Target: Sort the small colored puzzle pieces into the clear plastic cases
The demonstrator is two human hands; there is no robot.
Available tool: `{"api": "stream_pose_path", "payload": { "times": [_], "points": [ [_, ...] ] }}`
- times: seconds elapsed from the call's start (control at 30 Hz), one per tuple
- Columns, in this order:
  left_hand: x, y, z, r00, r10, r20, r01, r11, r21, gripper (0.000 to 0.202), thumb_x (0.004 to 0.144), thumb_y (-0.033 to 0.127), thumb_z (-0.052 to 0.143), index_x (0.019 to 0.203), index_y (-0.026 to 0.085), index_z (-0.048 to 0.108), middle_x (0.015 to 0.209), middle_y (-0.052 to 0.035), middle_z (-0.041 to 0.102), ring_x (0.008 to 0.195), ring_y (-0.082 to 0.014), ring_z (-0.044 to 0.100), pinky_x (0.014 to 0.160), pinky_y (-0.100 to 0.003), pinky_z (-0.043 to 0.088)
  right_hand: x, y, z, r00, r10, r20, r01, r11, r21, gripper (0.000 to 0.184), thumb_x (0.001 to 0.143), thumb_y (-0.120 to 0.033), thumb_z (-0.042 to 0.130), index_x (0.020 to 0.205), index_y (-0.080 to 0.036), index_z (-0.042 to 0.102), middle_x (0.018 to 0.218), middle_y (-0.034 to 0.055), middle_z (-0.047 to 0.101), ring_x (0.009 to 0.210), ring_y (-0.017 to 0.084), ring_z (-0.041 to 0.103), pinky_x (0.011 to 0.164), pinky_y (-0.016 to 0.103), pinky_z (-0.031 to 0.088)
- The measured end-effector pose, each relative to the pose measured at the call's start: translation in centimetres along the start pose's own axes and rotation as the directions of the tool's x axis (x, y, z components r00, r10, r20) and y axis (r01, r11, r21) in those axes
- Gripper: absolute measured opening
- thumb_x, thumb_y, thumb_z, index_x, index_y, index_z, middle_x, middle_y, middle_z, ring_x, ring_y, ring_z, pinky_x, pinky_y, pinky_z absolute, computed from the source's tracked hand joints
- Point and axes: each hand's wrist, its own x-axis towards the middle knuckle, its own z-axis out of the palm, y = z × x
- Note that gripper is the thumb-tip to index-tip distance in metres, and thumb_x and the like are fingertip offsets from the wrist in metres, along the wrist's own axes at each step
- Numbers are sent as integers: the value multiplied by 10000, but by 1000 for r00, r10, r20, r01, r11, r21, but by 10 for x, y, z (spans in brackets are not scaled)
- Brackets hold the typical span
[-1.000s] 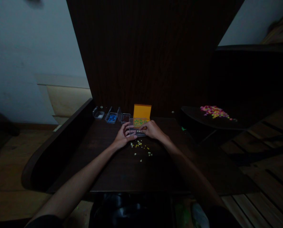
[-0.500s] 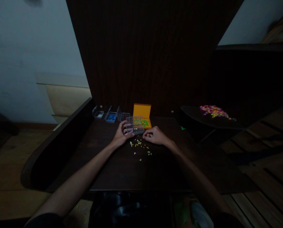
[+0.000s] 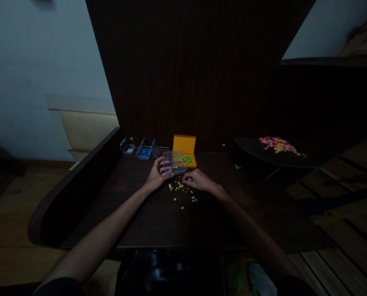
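My left hand (image 3: pixel 156 174) grips a clear plastic box (image 3: pixel 177 167) by its left side, tilted above the dark wooden surface, with a few pale pieces in it. My right hand (image 3: pixel 198 181) is just right of the box, low over the surface, fingers curled together. Anything between those fingertips is too small to make out. Below both hands lie scattered small white and yellow pieces (image 3: pixel 179 187). Behind the clear box stands an open orange case (image 3: pixel 184 144) holding green pieces (image 3: pixel 188 159), partly seen through the plastic.
Left of the orange case stand open clear boxes: one with blue pieces (image 3: pixel 145 153), one with white contents (image 3: pixel 129 149), and a dark one (image 3: pixel 162 152). A pile of pink and yellow pieces (image 3: pixel 278 144) lies on a side shelf (image 3: pixel 248 148). A raised side panel (image 3: pixel 75 187) borders the left.
My right hand has shifted slightly left and down, toward the scattered pieces. My left hand and the clear box stay almost where they were.
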Motion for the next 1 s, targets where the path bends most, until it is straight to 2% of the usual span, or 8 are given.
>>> {"api": "stream_pose_path", "payload": {
  "times": [0.1,0.27,0.33,0.43,0.53,0.63,0.83,1.0],
  "points": [
    [0,2,2,1000,-2,-3,2,1000,-10,816,542,114,843,1220,244,408,1215,-68,513,995,-184,624,977,-488,485,2,-4,-3,1000,-17,4,17,1000,24,137,807,-124,603,865,-142,726,689,9,670,579,92,545,581,197,366],
    [-1,5,6,999,-34,-4,33,999,-31,820,520,97,847,1201,240,414,1198,-58,510,957,-157,617,983,-476,478,13,-13,-12,998,4,-56,9,973,229,130,829,-207,603,846,-127,705,575,-37,560,515,81,451,511,190,322],
    [-1,5,6,999,-46,9,47,998,-46,832,512,98,852,1204,241,414,1202,-62,507,952,-158,615,970,-478,485,22,-19,-16,993,19,-117,6,978,209,139,837,-221,606,862,-131,709,555,-47,535,506,81,435,512,192,311],
    [-2,3,7,998,-57,35,59,996,-66,841,506,99,857,1207,244,415,1203,-66,505,966,-169,614,952,-481,495,35,-28,-20,986,-8,-165,20,997,74,123,829,-181,618,879,-145,724,594,-31,576,550,94,480,554,202,323],
    [-3,2,7,996,-57,62,62,995,-81,829,507,88,855,1199,243,426,1197,-65,511,975,-172,614,952,-479,496,45,-35,-20,991,-22,-131,16,999,-48,145,832,-148,611,898,-154,741,693,16,662,644,123,560,611,221,356],
    [-4,3,8,995,-63,73,70,993,-97,816,509,72,848,1191,245,434,1197,-61,510,976,-169,612,946,-469,504,51,-38,-17,996,-1,-94,-8,995,-98,177,849,-146,591,917,-168,753,792,49,717,733,154,619,659,239,391],
    [-5,2,9,995,-75,71,82,992,-97,812,509,61,842,1187,243,433,1193,-56,509,955,-151,606,955,-458,497,51,-34,-17,997,-20,-68,14,996,-90,213,848,-128,581,920,-198,769,891,56,745,821,174,652,701,249,420],
    [-3,0,8,997,-59,57,63,995,-72,810,514,86,847,1194,242,436,1203,-62,508,979,-164,604,961,-473,488,40,-33,-21,986,-38,-165,43,999,22,187,796,-124,627,921,-157,762,662,8,669,605,113,557,596,215,377]
  ]
}}
